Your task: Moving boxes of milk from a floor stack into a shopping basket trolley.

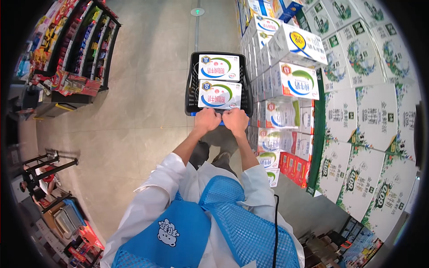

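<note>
Both my hands are closed side by side on the blue handle of a shopping cart with a black plastic basket [248, 60]. My left hand [207, 120] grips the handle's left part, and my right hand [236, 120] grips it just to the right, the two nearly touching. Inside the basket lie two white milk cartons with green and blue curves: the far carton [219, 67] and the near carton [220, 94], one behind the other. The near one lies right by my knuckles. Most of the handle is hidden under my fingers.
Stacked milk cartons [295, 82] rise close along the cart's right side, with a wall of larger boxes [372, 117] beyond. A snack shelf [80, 43] stands at the upper left. Black metal rails [57, 167] and a person [47, 184] are at the lower left.
</note>
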`<state>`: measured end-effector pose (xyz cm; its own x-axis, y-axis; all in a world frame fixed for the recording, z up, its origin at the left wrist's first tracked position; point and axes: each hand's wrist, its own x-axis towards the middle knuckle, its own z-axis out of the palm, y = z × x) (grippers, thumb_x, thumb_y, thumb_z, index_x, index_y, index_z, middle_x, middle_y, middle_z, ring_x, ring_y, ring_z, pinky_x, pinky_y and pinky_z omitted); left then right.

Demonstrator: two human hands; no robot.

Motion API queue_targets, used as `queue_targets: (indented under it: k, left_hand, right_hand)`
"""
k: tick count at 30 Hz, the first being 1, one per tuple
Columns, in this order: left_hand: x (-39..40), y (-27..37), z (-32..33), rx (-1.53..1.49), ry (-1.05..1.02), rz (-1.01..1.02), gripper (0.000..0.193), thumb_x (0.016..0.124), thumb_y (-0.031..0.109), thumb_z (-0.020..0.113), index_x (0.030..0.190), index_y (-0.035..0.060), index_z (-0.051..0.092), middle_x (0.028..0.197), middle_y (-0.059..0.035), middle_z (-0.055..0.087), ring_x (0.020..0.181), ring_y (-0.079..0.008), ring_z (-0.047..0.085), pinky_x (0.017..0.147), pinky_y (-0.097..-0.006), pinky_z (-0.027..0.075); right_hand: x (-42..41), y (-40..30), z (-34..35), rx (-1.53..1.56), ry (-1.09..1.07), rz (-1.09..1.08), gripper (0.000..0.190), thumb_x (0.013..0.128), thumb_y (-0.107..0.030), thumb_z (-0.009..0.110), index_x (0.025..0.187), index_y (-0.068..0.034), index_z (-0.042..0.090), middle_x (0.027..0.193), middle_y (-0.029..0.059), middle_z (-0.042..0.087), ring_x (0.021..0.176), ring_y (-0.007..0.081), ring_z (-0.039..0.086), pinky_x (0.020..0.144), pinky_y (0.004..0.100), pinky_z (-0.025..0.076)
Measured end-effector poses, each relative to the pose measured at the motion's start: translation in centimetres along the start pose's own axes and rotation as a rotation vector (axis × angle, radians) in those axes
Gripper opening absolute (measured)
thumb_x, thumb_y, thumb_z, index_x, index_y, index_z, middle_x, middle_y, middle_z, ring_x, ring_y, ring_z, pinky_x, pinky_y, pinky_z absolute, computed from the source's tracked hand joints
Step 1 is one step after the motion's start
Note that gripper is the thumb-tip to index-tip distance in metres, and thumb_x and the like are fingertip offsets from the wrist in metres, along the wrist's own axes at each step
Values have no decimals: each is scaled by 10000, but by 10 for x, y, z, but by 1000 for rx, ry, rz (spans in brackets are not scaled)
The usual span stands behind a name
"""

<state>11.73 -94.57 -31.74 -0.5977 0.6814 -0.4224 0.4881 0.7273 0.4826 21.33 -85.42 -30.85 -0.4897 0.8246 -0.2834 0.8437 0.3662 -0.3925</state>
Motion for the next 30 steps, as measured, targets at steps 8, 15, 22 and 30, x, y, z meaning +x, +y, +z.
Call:
queue_targets:
  k: [8,15,22,30]
  left_hand:
    - [52,-4,-24,-124,130,165,343,830,297,510,783,-4,668,791,-238,657,751,-403,648,719,-484,520]
    - [76,-59,-37,-275,71,570,251,922,164,438,897,-16,611,968,-255,633,966,-407,586,879,-459,450]
    - [-3,-190,-83,-403,-186,344,297,905,114,522,1173,-1,577,1139,-200,612,1115,-351,557,970,-379,427]
    - [-116,-372,-118,-440,193,-356,280,902,105,519,1141,-22,588,1019,-212,655,925,-284,658,804,-346,519]
  right_hand:
    - [58,-25,-5,-91,25,66,326,752,-329,564,877,-79,731,886,202,683,868,368,661,800,431,520]
    - [94,-33,4,-63,23,87,338,770,-355,571,876,-78,732,897,210,678,885,376,651,815,445,511]
    - [120,-42,-4,-76,18,80,309,756,-339,574,810,-81,734,838,205,676,835,388,652,784,444,520]
    - [137,-48,-11,-149,-116,70,294,745,-340,587,826,-100,736,831,188,682,815,370,658,759,451,523]
